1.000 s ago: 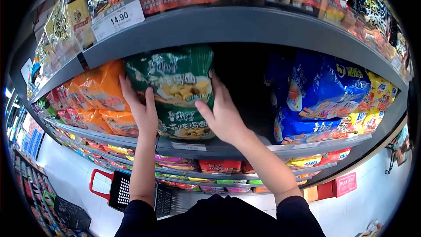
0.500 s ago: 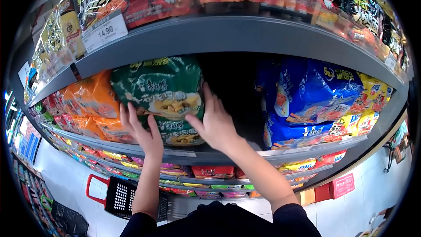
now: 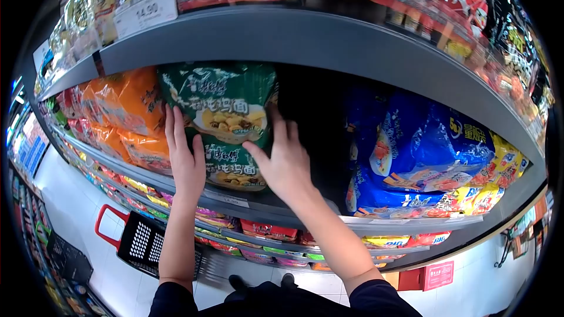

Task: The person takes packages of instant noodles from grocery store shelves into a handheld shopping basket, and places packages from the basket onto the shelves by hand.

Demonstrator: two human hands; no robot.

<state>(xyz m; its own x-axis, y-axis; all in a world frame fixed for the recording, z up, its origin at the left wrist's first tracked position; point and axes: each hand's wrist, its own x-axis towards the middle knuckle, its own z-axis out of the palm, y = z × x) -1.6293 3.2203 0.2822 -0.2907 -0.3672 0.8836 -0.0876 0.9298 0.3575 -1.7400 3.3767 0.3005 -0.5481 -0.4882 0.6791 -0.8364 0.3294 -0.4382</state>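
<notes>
A green multi-pack of instant noodles (image 3: 220,91) rests on the shelf, on top of a second green noodle pack (image 3: 232,167). My left hand (image 3: 189,167) is at the upper pack's left side, fingers extended along it and thumb at the lower front. On the opposite side my right hand (image 3: 288,164) has its fingers round the right edge, with the thumb near the seam between the two packs. The upper pack is held between both hands. Orange noodle packs (image 3: 132,105) sit directly left of it. The back of the green packs is hidden.
Right of a dark gap stand stacked blue noodle packs (image 3: 426,141). The upper shelf's grey edge (image 3: 282,38) overhangs the packs. A black shopping basket with a red handle (image 3: 144,238) is on the floor at lower left. A pink box (image 3: 437,275) stands at lower right.
The upper green pack has settled back into the shelf and lies more level over the lower one. Both hands have stayed at its sides. The camera view has shifted and turned slightly.
</notes>
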